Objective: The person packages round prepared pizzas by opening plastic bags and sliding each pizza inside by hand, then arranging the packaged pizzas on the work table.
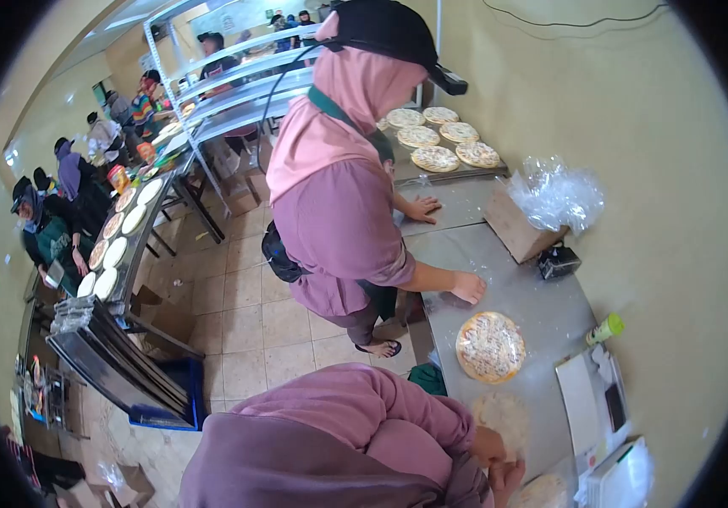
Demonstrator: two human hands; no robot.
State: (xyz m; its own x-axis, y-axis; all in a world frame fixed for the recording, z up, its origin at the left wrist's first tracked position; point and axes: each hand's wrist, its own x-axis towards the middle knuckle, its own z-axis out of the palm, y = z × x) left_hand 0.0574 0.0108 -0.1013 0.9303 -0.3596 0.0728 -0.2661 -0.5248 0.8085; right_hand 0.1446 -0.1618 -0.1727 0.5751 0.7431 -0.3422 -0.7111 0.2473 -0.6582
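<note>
My left hand is closed at the near edge of the steel table, below a pizza that looks hazy under clear plastic wrapping. Right beside it, almost touching, my right hand is also closed, and both seem to pinch the edge of the plastic. The fingertips are small and partly hidden, and my sleeve covers the wrists. Part of another pizza shows at the bottom edge, next to my right hand. Farther up the table lies a round pizza with shredded topping.
A co-worker stands at the table, both hands on its surface. Beyond are several pizzas, a cardboard box with clear plastic bags, a black object and a green-capped bottle. Stacked trays and a rack stand left.
</note>
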